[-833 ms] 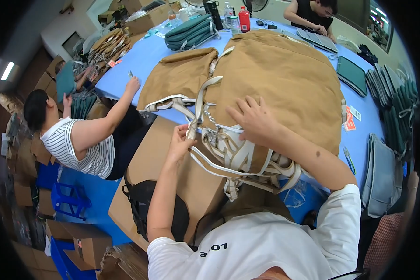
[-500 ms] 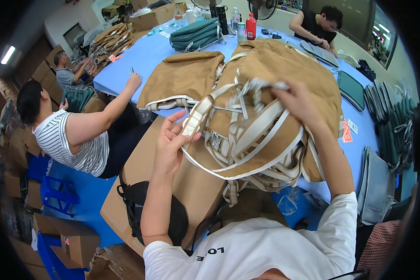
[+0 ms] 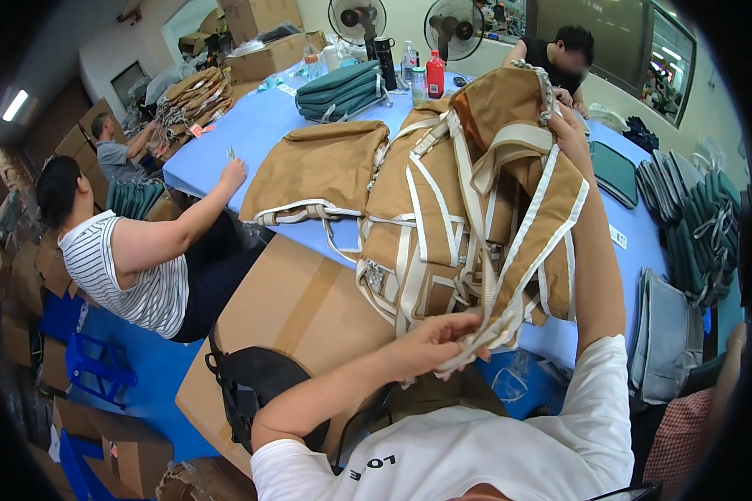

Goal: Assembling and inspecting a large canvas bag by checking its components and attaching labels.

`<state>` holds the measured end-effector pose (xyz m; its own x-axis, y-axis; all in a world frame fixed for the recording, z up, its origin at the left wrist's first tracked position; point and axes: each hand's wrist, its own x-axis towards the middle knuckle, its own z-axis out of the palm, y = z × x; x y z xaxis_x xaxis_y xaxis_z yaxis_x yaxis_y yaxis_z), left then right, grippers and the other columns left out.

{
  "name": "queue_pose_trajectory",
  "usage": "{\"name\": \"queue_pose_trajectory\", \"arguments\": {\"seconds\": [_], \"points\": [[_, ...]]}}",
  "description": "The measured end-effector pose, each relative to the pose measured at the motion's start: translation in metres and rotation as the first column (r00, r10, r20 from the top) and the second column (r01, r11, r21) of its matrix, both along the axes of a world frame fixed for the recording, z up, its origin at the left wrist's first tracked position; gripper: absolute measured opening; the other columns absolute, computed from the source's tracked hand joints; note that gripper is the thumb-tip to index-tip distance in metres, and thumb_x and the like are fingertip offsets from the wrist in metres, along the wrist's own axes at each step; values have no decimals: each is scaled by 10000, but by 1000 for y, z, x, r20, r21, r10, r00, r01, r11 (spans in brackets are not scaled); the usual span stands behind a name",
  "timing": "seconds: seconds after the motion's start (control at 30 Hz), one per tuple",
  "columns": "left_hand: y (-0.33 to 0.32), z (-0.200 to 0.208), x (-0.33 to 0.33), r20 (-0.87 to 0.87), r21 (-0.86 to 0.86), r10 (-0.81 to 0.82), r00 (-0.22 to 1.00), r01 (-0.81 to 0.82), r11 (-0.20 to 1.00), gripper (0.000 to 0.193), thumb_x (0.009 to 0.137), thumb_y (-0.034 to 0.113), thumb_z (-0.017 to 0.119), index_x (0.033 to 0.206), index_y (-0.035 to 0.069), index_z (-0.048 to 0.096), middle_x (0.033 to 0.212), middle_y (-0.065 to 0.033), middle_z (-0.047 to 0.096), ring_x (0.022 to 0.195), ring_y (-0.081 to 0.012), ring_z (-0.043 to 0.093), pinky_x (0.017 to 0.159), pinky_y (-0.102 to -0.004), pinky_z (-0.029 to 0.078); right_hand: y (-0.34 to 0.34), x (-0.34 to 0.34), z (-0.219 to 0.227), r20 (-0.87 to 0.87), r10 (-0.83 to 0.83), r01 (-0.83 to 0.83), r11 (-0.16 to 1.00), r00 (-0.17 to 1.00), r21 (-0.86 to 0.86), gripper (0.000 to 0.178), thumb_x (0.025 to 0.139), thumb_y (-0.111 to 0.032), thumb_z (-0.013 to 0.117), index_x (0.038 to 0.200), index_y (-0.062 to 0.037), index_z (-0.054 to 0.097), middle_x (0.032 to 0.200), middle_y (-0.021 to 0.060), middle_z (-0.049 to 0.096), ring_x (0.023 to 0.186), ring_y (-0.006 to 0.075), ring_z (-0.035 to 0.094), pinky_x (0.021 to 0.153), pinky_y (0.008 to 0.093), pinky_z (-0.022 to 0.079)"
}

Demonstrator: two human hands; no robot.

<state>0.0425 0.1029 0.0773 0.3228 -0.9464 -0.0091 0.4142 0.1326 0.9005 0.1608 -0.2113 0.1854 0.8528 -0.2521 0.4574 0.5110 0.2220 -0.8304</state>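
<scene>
A tan canvas bag (image 3: 393,192) with white-edged straps and cream webbing lies on the blue-covered table in front of me. My right hand (image 3: 566,129) is closed on the upper edge of one raised part of it, and a metal zip or chain-like trim shows along that edge. Low and nearer my body, my left hand (image 3: 443,341) pinches the lower end of a white-edged strap (image 3: 539,242). That strap runs taut and slanting between my two hands. Loose webbing and buckles hang in the middle, partly hidden. A second flat tan bag (image 3: 317,171) lies to the left.
A cardboard box (image 3: 267,313) with a black bag (image 3: 267,384) on it stands at my left front. Green folded bags (image 3: 338,90), a red bottle (image 3: 435,73) and two fans are at the back. Co-workers sit left and far right; more green bags (image 3: 702,217) are stacked right.
My right hand has lifted the bag's edge up and away. My left hand has moved down and right, now on the strap's lower end. The view has shifted slightly.
</scene>
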Motion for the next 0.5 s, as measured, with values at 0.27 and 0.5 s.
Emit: {"name": "queue_pose_trajectory", "arguments": {"seconds": [0.27,0.5], "points": [[-4,31,48,806,367,-65,588,-412,834,429,783,162,569,1172,13,467,946,-137,598,733,-189,570,673,-303,465,15,-10,4,-14,19,-20,993,1000,-119,337,868,-109,504,1194,-28,487,912,-12,578,772,55,558,684,196,461],[-81,24,153,772,-601,583,-253,-588,541,374,748,230,633,1024,-13,563,968,-152,594,794,-245,598,743,-329,463,45,-21,15,-172,90,-126,969,981,-214,410,825,-160,589,1197,-23,485,884,-7,586,742,37,559,637,170,454]]}}
